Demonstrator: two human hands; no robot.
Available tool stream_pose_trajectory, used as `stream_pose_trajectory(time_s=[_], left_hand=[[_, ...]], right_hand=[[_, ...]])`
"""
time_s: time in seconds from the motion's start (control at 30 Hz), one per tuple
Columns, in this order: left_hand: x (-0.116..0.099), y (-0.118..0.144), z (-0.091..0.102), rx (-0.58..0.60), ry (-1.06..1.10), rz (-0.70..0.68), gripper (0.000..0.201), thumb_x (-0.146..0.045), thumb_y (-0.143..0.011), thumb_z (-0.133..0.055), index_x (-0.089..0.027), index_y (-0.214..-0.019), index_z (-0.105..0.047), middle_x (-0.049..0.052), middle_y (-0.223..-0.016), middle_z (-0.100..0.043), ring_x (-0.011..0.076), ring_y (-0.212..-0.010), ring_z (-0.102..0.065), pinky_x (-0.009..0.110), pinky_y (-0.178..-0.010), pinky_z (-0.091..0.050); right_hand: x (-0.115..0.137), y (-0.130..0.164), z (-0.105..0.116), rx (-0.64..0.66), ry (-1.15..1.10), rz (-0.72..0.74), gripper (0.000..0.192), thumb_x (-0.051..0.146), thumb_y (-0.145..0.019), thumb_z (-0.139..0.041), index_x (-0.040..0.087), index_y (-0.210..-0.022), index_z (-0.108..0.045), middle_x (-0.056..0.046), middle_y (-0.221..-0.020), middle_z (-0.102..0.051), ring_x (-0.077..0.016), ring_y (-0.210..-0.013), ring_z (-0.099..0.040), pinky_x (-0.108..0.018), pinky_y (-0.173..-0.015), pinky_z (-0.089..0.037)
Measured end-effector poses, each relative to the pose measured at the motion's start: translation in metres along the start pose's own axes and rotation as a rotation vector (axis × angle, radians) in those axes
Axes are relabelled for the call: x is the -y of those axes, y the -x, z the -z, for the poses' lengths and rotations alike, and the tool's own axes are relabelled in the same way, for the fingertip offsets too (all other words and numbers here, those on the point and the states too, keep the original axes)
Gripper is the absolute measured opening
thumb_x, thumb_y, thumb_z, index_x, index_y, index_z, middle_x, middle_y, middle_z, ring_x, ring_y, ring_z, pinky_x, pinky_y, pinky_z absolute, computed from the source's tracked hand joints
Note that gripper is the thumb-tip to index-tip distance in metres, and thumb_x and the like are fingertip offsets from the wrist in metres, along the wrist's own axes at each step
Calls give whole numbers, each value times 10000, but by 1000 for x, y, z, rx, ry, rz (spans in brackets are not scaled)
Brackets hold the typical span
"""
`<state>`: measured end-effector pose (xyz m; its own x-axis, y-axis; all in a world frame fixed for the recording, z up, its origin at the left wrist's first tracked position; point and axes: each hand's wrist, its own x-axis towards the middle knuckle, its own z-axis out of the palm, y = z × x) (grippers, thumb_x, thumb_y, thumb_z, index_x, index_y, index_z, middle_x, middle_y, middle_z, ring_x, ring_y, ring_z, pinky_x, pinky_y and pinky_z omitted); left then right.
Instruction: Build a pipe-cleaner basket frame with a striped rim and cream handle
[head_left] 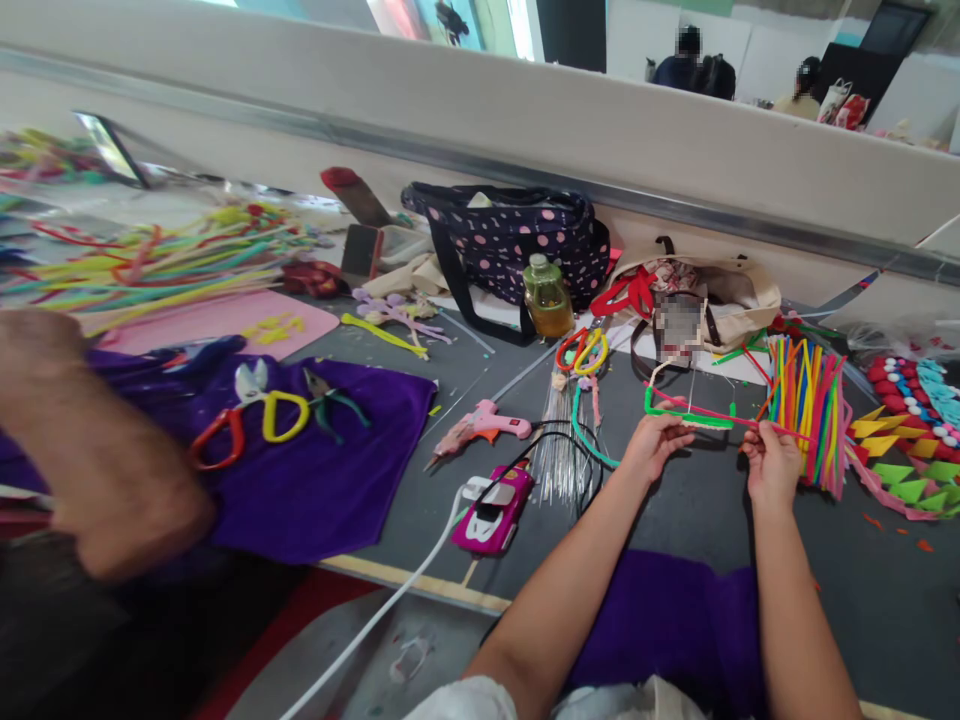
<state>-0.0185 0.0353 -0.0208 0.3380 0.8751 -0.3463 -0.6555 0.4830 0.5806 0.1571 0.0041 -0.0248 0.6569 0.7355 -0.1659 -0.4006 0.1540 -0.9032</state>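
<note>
My left hand (658, 443) pinches a green pipe-cleaner piece (686, 413) bent into a frame shape, held just above the grey floor mat (675, 510). My right hand (772, 462) grips a thin pink pipe cleaner (720, 414) that runs across the green piece toward my left hand. Both hands are about a hand's width apart. A bundle of multicoloured pipe cleaners (808, 405) lies just behind my right hand.
A pink glue gun (487, 422), thin wires (559, 455) and a pink power strip (495, 508) lie to the left. Scissors and pliers (262, 415) rest on purple cloth (315, 480). Another person's limb (90, 440) is at far left. A dotted bag (517, 240) and oil bottle (547, 297) stand behind.
</note>
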Motion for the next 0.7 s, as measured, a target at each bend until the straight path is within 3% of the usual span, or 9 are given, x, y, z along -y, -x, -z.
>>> stream_pose_trajectory(time_s=[0.17,0.5,0.7], left_hand=[[1,-1,1,-24,-10,8,396,-94,-706,-602,-135,-1100,-609,55,-750,-664,151,-701,-659,248,-628,-555],[2,-4,3,-49,65,-21,366,-92,-699,-665,-151,-1059,-629,20,-754,-639,111,-644,-618,266,-641,-561],[1,-6,5,-56,167,-52,336,-91,-716,-652,-143,-1047,-617,59,-951,-672,111,-677,-632,256,-636,-563]], right_hand=[[-1,-1,0,26,6,-43,318,299,-571,-789,161,-779,-591,40,-604,-621,-86,-524,-593,-152,-416,-453],[3,-1,2,-8,21,86,286,323,-630,-750,150,-770,-570,17,-626,-620,-92,-532,-591,-170,-431,-451],[9,-8,8,-80,-11,147,283,316,-632,-737,160,-778,-552,22,-623,-629,-90,-509,-582,-176,-430,-454]])
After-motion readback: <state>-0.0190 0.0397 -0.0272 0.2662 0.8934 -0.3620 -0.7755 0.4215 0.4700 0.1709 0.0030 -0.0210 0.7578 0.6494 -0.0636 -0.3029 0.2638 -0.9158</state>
